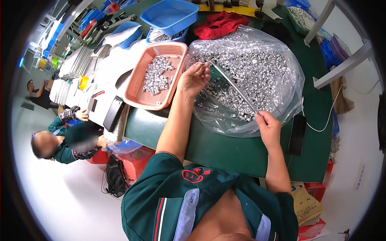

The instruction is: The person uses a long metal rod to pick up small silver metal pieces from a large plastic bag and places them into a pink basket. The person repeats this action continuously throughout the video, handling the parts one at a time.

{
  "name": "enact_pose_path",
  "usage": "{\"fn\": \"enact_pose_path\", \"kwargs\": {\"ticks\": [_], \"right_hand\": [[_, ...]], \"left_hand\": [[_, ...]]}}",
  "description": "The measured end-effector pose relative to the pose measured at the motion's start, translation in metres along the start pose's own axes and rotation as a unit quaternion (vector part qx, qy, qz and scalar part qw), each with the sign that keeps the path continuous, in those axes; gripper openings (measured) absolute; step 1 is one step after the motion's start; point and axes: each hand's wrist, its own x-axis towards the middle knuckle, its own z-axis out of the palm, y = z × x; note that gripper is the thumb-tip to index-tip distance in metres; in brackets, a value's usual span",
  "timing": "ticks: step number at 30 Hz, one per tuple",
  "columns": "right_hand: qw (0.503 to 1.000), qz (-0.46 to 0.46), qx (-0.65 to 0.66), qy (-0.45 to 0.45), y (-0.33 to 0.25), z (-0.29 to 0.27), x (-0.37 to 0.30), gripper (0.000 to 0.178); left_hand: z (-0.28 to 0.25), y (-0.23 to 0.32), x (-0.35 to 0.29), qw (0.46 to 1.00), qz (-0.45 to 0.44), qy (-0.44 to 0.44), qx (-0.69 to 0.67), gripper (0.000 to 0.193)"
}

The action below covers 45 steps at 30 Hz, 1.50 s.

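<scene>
– Dark green shirt point(140, 188) right under the lens, red stitching on the chest. Next, the hands?

– Right hand point(268, 127): thumb and fingers closed on the near end of a thin metal rod point(235, 86). Rod slanting up and leftward, over small silvery metal parts point(265, 76).

– And left hand point(193, 82)?

– Fingers curled, thumb close to the fingertips, near the rod's far end. Cannot tell whether pinching a small part or nothing.

– Loose parts, where exactly?

– Spread thickly in a clear plastic bag point(237, 130), laid open on a green table point(225, 150). Thinner patch beside the rod's far half, green showing through.

– Other containers?

– Salmon-pink basket point(148, 102) left of the bag, just beside the left forearm. Heap of similar parts point(157, 74) inside. Beyond, a blue basket point(171, 16); to its right, crumpled red cloth point(221, 25) at the bag's far edge.

– Right side?

– Flat black slab point(297, 135) near the right hand, white cable point(327, 120) curving past.

– Anybody nearby?

– Co-worker point(64, 154) in green, far left.
</scene>
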Motion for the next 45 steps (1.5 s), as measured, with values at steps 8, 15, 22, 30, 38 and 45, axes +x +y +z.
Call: {"fn": "enact_pose_path", "kwargs": {"ticks": [8, 15, 22, 30, 38, 45], "right_hand": [[1.000, -0.009, -0.006, -0.008, -0.001, 0.003, -0.002, 0.014], [1.000, 0.005, 0.020, -0.015, -0.005, 0.000, -0.001, 0.014], [0.999, 0.031, 0.038, -0.022, -0.006, 0.000, -0.002, 0.014], [0.999, 0.005, 0.037, -0.025, -0.005, 0.003, -0.004, 0.013], [0.999, 0.002, 0.034, -0.023, -0.003, 0.004, -0.003, 0.013], [0.999, -0.001, 0.034, -0.018, -0.002, 0.004, -0.003, 0.013]], "left_hand": [[0.002, -0.003, -0.003, 0.997, 0.021, -0.045, 0.056, 0.009], [0.001, 0.000, -0.002, 0.996, 0.020, -0.092, -0.004, 0.026], [-0.006, -0.003, 0.003, 0.984, -0.011, -0.155, -0.086, 0.030], [-0.009, -0.006, 0.003, 0.989, 0.005, -0.131, -0.070, 0.024], [-0.011, -0.007, 0.007, 0.987, 0.002, -0.157, -0.041, 0.019], [0.002, -0.007, 0.000, 0.994, 0.037, -0.103, 0.029, 0.015]]}}
